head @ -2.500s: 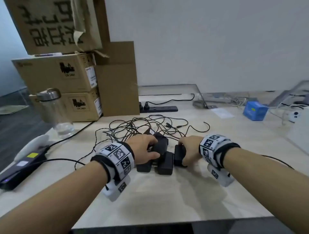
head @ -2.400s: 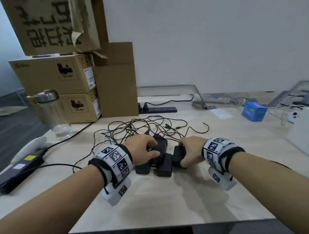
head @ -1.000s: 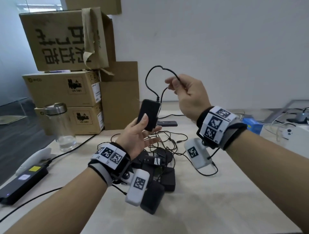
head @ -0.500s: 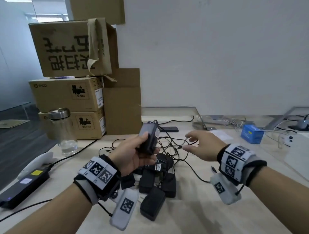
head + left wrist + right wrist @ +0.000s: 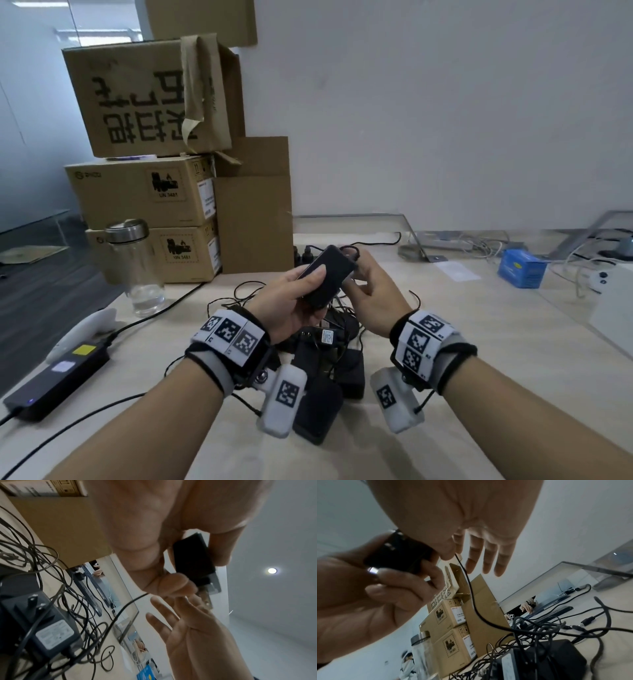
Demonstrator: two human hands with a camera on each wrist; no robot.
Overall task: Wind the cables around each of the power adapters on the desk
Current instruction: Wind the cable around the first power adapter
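Above the desk (image 5: 479,342), just over the pile: one black power adapter (image 5: 327,281), being held tilted in the left hand (image 5: 291,305), thumb lying along its top face and fingers curling round its underside. Its cable (image 5: 471,595) is trailing from the far end of the block down into the tangle of cables (image 5: 246,294) on the desk. The right hand (image 5: 373,291) is pinching that cable between thumb and forefinger close by the adapter, its other three fingers (image 5: 488,557) spreading straight and free. Judged step: the first turns of winding on this adapter, none yet visibly laid. To do it well, the left hand should be keeping the block steady while the right is feeding cable under light tension, turns lying side by side and clear of the metal prongs (image 5: 371,570) at the near end. Obstruction: the trailing length is running into the knotted wires and is likely to be snagging or dragging neighbours. Beneath the hands: several more adapters (image 5: 318,407), unwound, heaped together. Surrounding: stacked cardboard boxes (image 5: 147,192), a glass bottle (image 5: 137,267) with steel lid, a flat black device (image 5: 58,380), a power strip (image 5: 305,255), a blue box (image 5: 520,272).
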